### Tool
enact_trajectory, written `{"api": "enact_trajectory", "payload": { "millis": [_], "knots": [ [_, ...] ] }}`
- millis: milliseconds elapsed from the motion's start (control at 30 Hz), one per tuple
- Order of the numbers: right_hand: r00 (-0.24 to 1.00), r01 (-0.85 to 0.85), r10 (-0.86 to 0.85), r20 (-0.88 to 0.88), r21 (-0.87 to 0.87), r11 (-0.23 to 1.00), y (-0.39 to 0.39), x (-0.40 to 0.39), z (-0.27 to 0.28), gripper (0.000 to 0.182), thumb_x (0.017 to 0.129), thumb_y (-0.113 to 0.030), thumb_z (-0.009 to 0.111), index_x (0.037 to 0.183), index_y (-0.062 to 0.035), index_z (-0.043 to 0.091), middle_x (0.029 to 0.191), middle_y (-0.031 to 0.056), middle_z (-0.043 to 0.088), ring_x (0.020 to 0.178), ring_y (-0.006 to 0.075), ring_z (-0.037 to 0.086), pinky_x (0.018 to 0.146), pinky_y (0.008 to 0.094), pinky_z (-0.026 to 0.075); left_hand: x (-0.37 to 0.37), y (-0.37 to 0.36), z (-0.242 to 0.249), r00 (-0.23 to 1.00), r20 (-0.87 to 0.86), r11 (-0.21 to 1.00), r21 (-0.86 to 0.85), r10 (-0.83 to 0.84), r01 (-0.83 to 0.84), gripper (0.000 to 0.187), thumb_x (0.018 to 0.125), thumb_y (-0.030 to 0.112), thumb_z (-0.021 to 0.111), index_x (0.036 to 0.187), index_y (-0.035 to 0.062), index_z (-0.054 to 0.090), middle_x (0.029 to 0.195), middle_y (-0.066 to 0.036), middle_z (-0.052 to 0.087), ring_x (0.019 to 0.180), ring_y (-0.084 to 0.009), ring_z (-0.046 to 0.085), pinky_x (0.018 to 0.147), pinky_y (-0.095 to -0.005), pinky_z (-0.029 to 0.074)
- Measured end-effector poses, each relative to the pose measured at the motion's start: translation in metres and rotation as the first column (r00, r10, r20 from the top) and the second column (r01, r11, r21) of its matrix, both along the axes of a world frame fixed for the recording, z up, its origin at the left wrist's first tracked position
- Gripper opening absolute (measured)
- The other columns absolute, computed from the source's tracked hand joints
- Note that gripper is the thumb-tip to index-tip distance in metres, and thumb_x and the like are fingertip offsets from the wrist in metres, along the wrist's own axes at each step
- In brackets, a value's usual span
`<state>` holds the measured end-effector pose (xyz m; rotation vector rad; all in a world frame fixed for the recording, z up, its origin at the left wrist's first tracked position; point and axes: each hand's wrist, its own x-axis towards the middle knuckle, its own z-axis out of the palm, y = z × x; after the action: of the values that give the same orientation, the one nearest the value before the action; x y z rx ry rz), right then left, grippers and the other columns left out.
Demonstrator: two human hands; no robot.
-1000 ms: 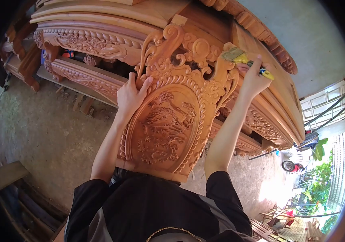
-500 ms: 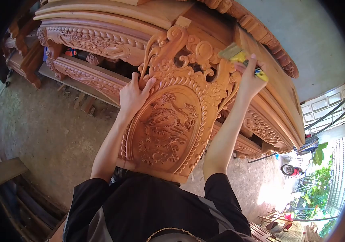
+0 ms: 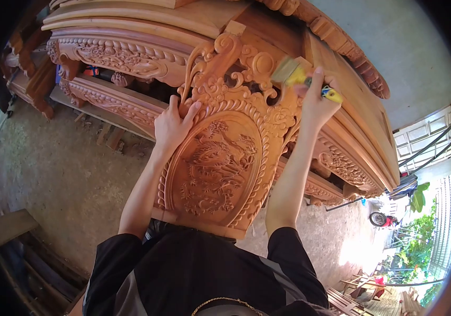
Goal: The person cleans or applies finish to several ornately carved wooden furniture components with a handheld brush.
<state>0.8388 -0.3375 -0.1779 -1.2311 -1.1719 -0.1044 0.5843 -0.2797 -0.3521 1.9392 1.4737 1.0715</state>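
A carved wooden panel (image 3: 217, 163) with an oval relief leans upright against my body. My left hand (image 3: 173, 126) rests on its left edge beside the scrollwork, thumb spread away from the fingers. In my right hand (image 3: 319, 102) is a yellow-handled brush (image 3: 291, 73), its pale bristles pointing left over the panel's upper right scrolls. The brush head is slightly blurred. My right fingers wrap round the handle, whose end shows past the hand.
Carved wooden furniture (image 3: 125, 58) stands behind the panel and runs to both sides. Planks lie at the lower left (image 3: 9, 226). A red motorbike (image 3: 383, 219) and green plants (image 3: 418, 237) show outside at the right.
My right hand and the brush have moved a little left, over the panel's upper right part. My left hand holds nearly the same place on the edge.
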Motion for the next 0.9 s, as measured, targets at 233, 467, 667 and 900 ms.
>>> {"api": "enact_trajectory", "payload": {
  "millis": [233, 467, 667, 900],
  "knots": [
    [0.984, -0.110, 0.101, -0.146, -0.057, 0.992, 0.002, -0.004, -0.002, 0.032, 0.100, -0.021, 0.064, 0.077, -0.0005, 0.054, 0.071, 0.0104, 0.068, 0.045, 0.0137, 0.063, 0.038, 0.0226, 0.041, -0.001, 0.000, 0.001, 1.000, 0.009, 1.000, 0.008, -0.007, 0.007, 0.057, 0.095, 0.061, 0.056, 0.092, 0.0049, 0.048, 0.061, -0.013, 0.063, 0.066, -0.0388, 0.067, 0.063, -0.0461, 0.052],
    [0.999, 0.049, -0.051, -0.009, -0.183, 0.982, -0.018, 0.002, 0.012, 0.030, 0.101, -0.021, 0.063, 0.081, -0.0008, 0.054, 0.076, 0.0134, 0.069, 0.048, 0.0133, 0.064, 0.037, 0.0223, 0.040, -0.001, -0.001, 0.001, 1.000, 0.000, 1.000, 0.027, 0.009, -0.009, 0.060, 0.094, 0.063, 0.056, 0.093, 0.0044, 0.048, 0.065, -0.021, 0.064, 0.069, -0.0436, 0.067, 0.062, -0.0504, 0.051],
    [1.000, -0.007, 0.001, -0.018, -0.328, 0.945, -0.029, 0.005, 0.023, 0.031, 0.100, -0.019, 0.064, 0.077, 0.0007, 0.056, 0.071, 0.0084, 0.067, 0.045, 0.0123, 0.061, 0.039, 0.0224, 0.042, -0.001, 0.000, 0.000, 1.000, 0.006, 1.000, 0.015, 0.007, -0.007, 0.058, 0.094, 0.063, 0.056, 0.093, 0.0054, 0.048, 0.061, -0.017, 0.063, 0.067, -0.0412, 0.067, 0.063, -0.0481, 0.051],
    [0.989, -0.137, 0.103, -0.103, -0.416, 0.899, -0.031, 0.008, 0.019, 0.028, 0.101, -0.020, 0.063, 0.083, 0.0002, 0.058, 0.077, 0.0124, 0.069, 0.052, 0.0147, 0.066, 0.043, 0.0224, 0.046, -0.001, -0.002, 0.004, 0.999, 0.029, 1.000, -0.001, -0.014, 0.014, 0.063, 0.092, 0.066, 0.055, 0.094, 0.0029, 0.048, 0.070, -0.025, 0.066, 0.072, -0.0455, 0.067, 0.063, -0.0525, 0.052]
  ]
}}
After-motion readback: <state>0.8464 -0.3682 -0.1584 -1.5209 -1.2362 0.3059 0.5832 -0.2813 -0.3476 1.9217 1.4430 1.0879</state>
